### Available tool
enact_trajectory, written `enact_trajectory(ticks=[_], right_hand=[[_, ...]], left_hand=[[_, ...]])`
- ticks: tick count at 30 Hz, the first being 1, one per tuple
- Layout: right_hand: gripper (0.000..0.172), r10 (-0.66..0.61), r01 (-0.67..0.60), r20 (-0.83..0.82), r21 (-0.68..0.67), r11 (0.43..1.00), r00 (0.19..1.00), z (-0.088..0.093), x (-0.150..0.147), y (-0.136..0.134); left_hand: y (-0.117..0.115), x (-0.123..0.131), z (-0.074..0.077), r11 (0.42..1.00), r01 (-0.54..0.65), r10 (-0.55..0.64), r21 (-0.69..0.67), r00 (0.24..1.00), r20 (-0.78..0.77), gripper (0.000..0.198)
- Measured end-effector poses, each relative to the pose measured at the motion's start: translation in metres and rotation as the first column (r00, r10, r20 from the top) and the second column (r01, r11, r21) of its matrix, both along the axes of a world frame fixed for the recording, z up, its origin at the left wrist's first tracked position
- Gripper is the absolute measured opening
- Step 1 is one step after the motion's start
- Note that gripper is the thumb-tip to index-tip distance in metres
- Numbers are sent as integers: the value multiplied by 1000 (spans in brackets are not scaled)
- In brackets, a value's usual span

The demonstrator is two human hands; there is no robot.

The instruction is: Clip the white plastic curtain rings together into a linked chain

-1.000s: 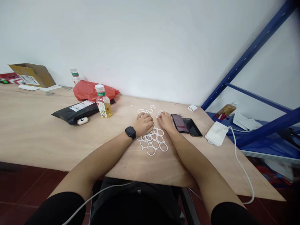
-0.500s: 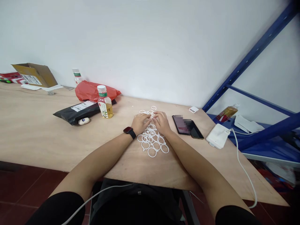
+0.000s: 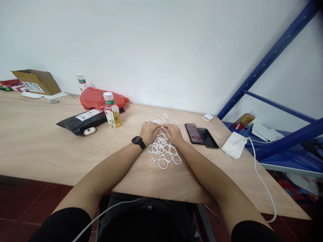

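Observation:
Several white plastic rings [image 3: 163, 163] lie in an overlapping cluster on the wooden table, between my forearms. My left hand [image 3: 150, 132], below a black watch [image 3: 138, 141], meets my right hand [image 3: 173, 133] just above the cluster. Fingertips of both hands are pinched together around a small white piece, apparently part of a ring, mostly hidden by the fingers. Beyond my hands lie a few more rings, among them one open ring [image 3: 174, 122] past my right hand and a round one [image 3: 165, 116] farther back.
Left of my hands are a tea bottle [image 3: 112, 116], a black package [image 3: 75, 123], a white case [image 3: 89, 130] and a red bag [image 3: 92, 98]. Rightward lie two phones [image 3: 194, 133], a white power bank [image 3: 234, 145] with a cable, and a small charger [image 3: 208, 117].
My fingers have drawn closer together, with the hands now meeting at the fingertips. An open ring now shows beyond my right hand. The view has shifted slightly.

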State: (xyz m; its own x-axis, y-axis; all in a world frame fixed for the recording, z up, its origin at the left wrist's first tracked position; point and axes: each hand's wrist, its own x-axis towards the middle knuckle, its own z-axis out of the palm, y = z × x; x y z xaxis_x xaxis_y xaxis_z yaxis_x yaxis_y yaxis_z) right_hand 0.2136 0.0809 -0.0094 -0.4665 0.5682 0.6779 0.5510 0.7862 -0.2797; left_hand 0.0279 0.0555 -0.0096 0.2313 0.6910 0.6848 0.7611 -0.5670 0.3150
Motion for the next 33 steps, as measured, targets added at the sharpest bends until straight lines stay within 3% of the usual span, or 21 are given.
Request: enact_trajectory(ticks=[6,14,19,25,30,33], right_hand=[[23,14,-15,11,81,997,1000,2,0,2],[23,17,-17,-13,41,999,1000,3,2,1],[32,-169,164,-75,-59,985,983,-1,13,16],[38,-424,448,155,-183,875,892,-23,33,42],[29,-424,497,305,-218,840,852,-23,32,42],[23,-437,505,288,-229,832,852,-16,28,35]], left_hand=[[-4,-1,5,1000,24,-24,8,999,-30,23],[-7,2,6,1000,13,-13,10,1000,-2,20],[-10,2,8,998,43,-43,-43,999,13,17],[-11,3,9,993,92,-94,-68,995,-16,20],[-5,3,3,995,25,-23,-96,999,23,18],[-3,2,1,994,-2,8,-113,999,52,18]])
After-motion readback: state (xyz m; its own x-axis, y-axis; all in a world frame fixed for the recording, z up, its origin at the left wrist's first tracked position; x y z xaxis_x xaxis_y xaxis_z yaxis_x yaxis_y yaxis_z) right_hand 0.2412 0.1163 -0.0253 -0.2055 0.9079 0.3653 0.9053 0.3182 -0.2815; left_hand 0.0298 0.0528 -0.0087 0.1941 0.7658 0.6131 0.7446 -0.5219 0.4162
